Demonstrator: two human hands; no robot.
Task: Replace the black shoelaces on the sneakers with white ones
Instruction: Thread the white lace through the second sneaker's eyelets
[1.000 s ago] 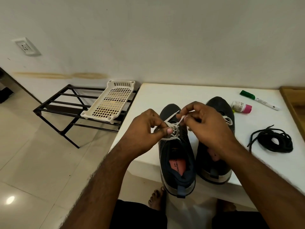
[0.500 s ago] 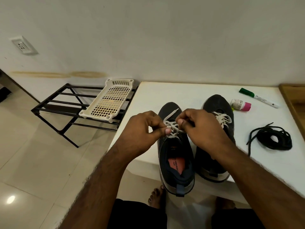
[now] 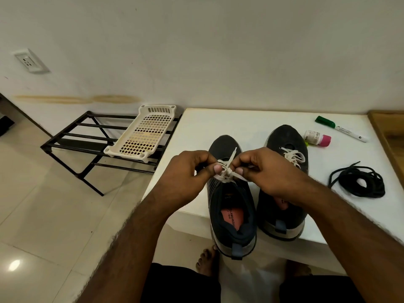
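Step in hand: I judge this to be the tying of the bow on the left sneaker [image 3: 231,206], the last stretch of the job.

Left hand [image 3: 188,171]: I see its fingers curled, thumb and forefinger pinching a loop of the white lace [image 3: 226,174] on the left of the knot.

Right hand [image 3: 262,169]: fingers curled too, pinching the lace on the right side of the same knot; 1 loose end sticks up between the 2 hands.

Left sneaker: it sits at the near edge of the table [image 3: 240,123], heel hanging past the edge, with white lace bunched at its tongue. My hands cover most of the eyelets, so I cannot tell if every row is threaded.

Right sneaker [image 3: 286,138]: just beside the first, toe pointing away from me. Its white bow [image 3: 293,157] looks tied, so I count this shoe as done.

Black laces [image 3: 358,182]: out of both shoes, lying in a loose coil on the table to the right, well apart from the sneakers. I read the removal as finished.

Done, as I judge it: both black laces off, 1 shoe relaced and tied, the other relaced at least at the top.

Left, as I judge it: pull this knot snug and let go.

Other things: a marker [image 3: 341,129] and a small bottle [image 3: 318,138] lie on the table beyond the right sneaker.
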